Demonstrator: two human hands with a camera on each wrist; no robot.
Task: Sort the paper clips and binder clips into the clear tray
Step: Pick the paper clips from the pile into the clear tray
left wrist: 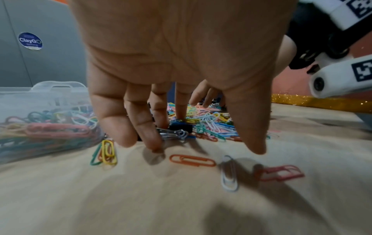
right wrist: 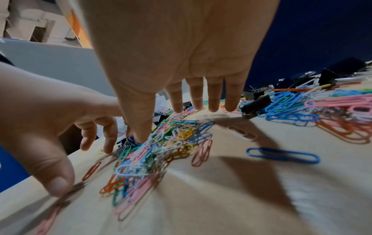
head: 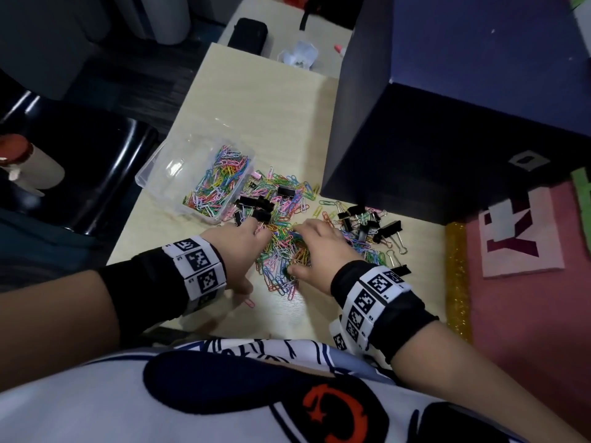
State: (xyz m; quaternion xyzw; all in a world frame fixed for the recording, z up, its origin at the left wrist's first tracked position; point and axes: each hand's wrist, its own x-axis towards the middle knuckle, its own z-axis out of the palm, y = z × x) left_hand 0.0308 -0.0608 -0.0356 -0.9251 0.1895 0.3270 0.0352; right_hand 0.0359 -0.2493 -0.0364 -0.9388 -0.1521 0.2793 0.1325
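Observation:
A clear tray (head: 153, 174) holding coloured paper clips stands at the table's left, also seen in the left wrist view (left wrist: 40, 98). A loose pile of coloured paper clips (head: 281, 251) lies in front of it, mixed with black binder clips (head: 256, 204), and more binder clips (head: 367, 225) lie to the right. My left hand (head: 243, 244) is spread over the pile's left edge, fingertips (left wrist: 155, 144) down beside a black binder clip (left wrist: 181, 127). My right hand (head: 315, 241) is spread over the pile (right wrist: 161, 149), thumb in the clips, fingers straight. Neither hand holds anything.
A tall dark blue box (head: 447, 123) stands close on the right, behind the clips. A gold glitter strip (head: 457, 276) edges the table's right side. A black chair (head: 96, 161) is left of the table. Single clips (left wrist: 192, 160) lie near the front edge.

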